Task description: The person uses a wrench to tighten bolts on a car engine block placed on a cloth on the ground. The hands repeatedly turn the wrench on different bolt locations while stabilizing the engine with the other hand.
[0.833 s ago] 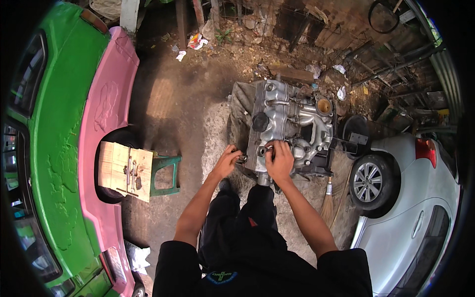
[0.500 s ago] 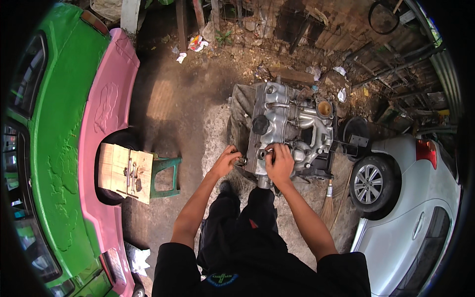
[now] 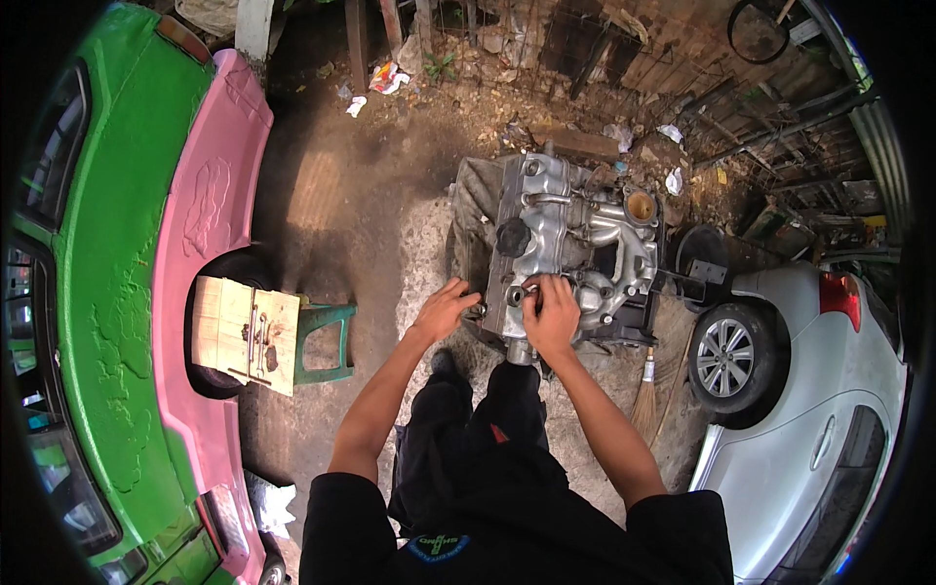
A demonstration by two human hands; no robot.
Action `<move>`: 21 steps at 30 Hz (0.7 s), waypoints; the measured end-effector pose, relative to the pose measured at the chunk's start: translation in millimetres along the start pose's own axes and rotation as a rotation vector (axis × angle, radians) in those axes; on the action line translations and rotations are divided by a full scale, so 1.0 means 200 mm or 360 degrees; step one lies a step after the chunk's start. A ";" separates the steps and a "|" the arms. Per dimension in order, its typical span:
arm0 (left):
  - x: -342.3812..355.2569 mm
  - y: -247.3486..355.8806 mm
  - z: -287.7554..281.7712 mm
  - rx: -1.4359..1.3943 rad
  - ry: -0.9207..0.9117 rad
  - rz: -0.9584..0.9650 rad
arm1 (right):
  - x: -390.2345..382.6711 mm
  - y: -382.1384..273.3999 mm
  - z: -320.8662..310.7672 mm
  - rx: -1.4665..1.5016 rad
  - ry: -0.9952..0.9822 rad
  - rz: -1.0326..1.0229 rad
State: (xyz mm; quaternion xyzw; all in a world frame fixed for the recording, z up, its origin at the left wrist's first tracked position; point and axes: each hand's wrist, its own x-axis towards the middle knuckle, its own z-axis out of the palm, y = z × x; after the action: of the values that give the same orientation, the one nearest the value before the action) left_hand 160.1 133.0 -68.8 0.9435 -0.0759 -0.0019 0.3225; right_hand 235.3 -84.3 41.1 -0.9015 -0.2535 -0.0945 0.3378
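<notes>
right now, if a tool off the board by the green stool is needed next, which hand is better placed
Probably the left hand: it's at the engine's left edge, nearer the board and its tools. The right hand is farther away, fingers over the engine's top.

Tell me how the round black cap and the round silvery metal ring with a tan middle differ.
Colour: the round black cap is dark; the round silvery metal ring with a tan middle is pale.
Place: the cap sits toward the left of the silvery metal engine; the ring is at its right, farther from the person.
Shared: both look round.
</notes>
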 end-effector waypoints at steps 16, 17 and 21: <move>-0.07 0.08 0.19 -0.0181 0.0347 -0.0266 | 0.00 0.00 0.00 -0.0008 0.0013 0.0021; -0.10 0.14 0.25 -0.0351 0.0412 -0.0430 | 0.00 0.00 0.00 0.0000 -0.0010 0.0039; -0.15 0.42 0.32 -0.0477 0.0580 -0.0938 | 0.00 0.00 0.00 -0.0007 0.0045 0.0022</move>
State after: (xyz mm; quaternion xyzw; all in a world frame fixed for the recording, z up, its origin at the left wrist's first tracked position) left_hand 114.3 32.6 -69.0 0.8520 0.2587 0.0622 0.4508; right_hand 235.5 -82.8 41.1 -0.9025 -0.2424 -0.1055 0.3400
